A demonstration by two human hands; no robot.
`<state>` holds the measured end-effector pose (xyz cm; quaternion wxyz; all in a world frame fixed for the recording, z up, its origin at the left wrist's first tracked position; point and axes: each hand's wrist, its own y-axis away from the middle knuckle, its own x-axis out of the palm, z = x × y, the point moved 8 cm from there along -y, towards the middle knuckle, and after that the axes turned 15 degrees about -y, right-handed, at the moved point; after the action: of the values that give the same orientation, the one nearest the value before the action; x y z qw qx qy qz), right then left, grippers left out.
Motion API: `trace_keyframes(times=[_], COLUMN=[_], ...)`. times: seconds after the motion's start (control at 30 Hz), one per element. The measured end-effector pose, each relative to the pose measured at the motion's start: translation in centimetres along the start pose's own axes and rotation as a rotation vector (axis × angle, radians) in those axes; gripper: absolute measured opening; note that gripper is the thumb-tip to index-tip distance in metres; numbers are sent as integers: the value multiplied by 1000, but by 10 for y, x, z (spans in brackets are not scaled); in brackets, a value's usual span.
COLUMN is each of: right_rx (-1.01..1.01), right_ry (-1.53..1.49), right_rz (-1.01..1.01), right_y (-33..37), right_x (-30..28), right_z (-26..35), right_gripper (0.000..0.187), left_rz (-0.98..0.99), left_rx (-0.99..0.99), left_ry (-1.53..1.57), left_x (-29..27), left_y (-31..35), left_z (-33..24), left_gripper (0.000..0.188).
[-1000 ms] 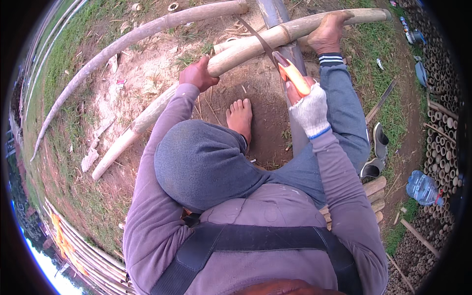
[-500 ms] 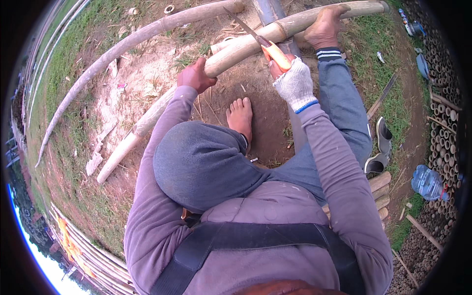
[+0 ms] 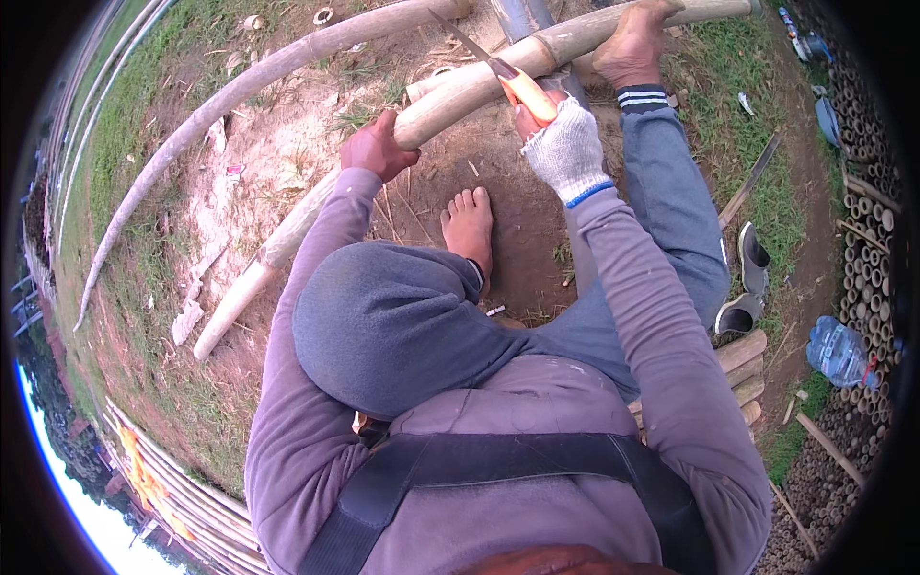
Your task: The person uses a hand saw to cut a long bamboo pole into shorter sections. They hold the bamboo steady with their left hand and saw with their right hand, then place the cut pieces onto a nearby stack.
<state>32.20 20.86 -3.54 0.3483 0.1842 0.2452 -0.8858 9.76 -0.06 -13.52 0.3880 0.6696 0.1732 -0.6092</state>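
Observation:
A long bamboo pole [image 3: 467, 94] runs slantwise in front of me, from the lower left up to the far right. My bare left hand [image 3: 379, 149] is wrapped round it left of its middle. In my right hand [image 3: 563, 139], which wears a white knit glove, I grip the orange handle of a hand saw [image 3: 525, 93]. The saw's narrow blade lies across the pole and points to the far left. Under the pole is a grey post [image 3: 522, 19]. My right foot [image 3: 632, 48] presses on the pole near its far end; my left foot rests on the dirt.
A second bamboo pole [image 3: 206, 115] curves along the left. At the right are a long blade with a wooden handle [image 3: 752, 177], dark shoes [image 3: 752, 259], a plastic bottle [image 3: 839, 353] and stacked cut bamboo [image 3: 870, 273]. More poles [image 3: 182, 489] lie at the lower left.
The saw and my right hand have drawn back a little toward me and to the left. My left hand keeps its hold on the bamboo pole.

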Motion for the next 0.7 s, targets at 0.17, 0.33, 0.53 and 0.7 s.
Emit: trace_keyframes(times=[0.17, 0.33, 0.53, 0.7], right_rx=[-29, -53, 18, -33], right_ry=[-163, 13, -3, -49], right_rz=[58, 203, 27, 64], right_y=[68, 151, 12, 65], right_x=[-50, -119, -3, -32], right_z=[31, 54, -8, 0], right_gripper=[19, 15, 30, 27], left_rz=[6, -225, 17, -7], left_rx=[-55, 94, -11, -45], left_ry=[18, 164, 18, 24], left_x=[8, 22, 3, -3], left_y=[5, 6, -3, -1], left_z=[21, 22, 1, 22], left_gripper=[70, 81, 74, 80])
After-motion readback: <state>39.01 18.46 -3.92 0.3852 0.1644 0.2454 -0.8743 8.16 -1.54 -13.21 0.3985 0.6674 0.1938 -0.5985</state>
